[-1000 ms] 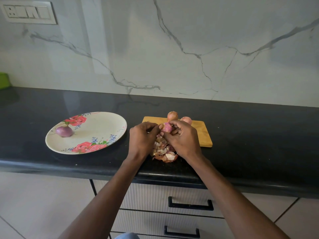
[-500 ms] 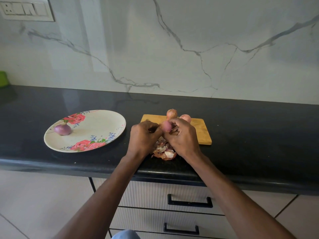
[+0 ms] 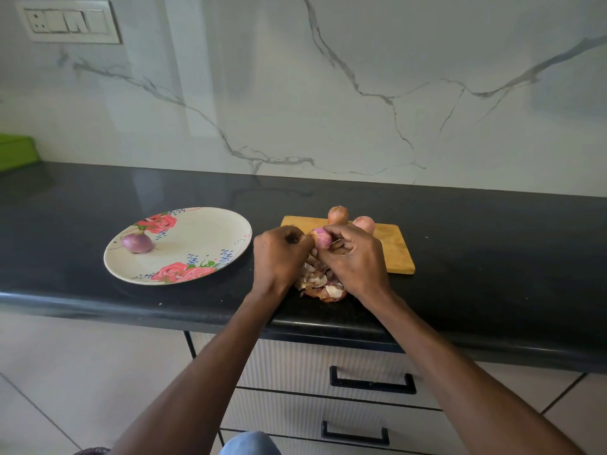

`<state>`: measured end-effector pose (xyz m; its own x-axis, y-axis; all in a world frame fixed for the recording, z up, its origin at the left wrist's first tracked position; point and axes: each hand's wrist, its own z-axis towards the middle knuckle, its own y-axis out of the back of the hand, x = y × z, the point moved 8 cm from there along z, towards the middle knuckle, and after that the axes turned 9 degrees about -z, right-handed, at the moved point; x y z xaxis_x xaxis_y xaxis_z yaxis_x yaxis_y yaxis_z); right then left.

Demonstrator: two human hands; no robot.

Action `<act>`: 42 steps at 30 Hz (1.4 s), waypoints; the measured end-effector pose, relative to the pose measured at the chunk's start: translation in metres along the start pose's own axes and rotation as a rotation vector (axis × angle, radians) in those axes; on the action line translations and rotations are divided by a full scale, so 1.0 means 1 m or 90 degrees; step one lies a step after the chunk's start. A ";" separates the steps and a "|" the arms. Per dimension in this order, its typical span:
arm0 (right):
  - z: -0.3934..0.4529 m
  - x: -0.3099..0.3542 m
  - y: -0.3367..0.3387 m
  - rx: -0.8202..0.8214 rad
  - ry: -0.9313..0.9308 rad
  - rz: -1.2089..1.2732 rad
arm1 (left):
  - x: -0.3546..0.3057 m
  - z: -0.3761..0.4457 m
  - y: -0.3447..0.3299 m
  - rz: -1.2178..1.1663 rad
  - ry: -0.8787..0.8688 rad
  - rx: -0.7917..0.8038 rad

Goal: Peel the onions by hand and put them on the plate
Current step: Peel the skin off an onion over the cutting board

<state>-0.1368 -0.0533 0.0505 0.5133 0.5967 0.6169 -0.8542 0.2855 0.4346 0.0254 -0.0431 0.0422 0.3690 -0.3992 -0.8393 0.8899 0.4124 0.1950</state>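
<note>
Head view. Marble wall, black tabletop (image 3: 492, 244). Floral plate (image 3: 197, 234): one peeled onion (image 3: 137, 243). Cutting board (image 3: 392, 247): two unpeeled onions (image 3: 338, 215). Left hand (image 3: 279, 254) and right hand (image 3: 354, 257) pinch a half-peeled onion (image 3: 322, 238) above a skin pile (image 3: 323, 284). Step: peeling. Next: strip remaining skin, carry to plate.

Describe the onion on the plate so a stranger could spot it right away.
Find the black counter, then the floral plate on its left part. The peeled onion lies alone near the plate's left edge, glossy purple, unlike the brown-skinned onions on the wooden board.
</note>
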 end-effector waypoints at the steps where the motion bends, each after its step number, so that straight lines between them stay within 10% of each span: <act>1: 0.001 -0.003 0.001 0.006 -0.023 0.020 | -0.001 0.000 0.001 -0.021 0.010 -0.001; 27: 0.001 -0.019 -0.007 0.153 -0.265 0.305 | 0.001 -0.008 -0.026 -0.426 0.152 0.214; 42: 0.003 -0.005 0.011 -0.008 -0.093 0.058 | -0.011 -0.006 -0.011 -0.006 -0.057 0.055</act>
<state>-0.1489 -0.0558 0.0544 0.4396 0.5050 0.7428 -0.8982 0.2456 0.3646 0.0095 -0.0383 0.0461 0.3798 -0.4759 -0.7932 0.9117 0.3376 0.2340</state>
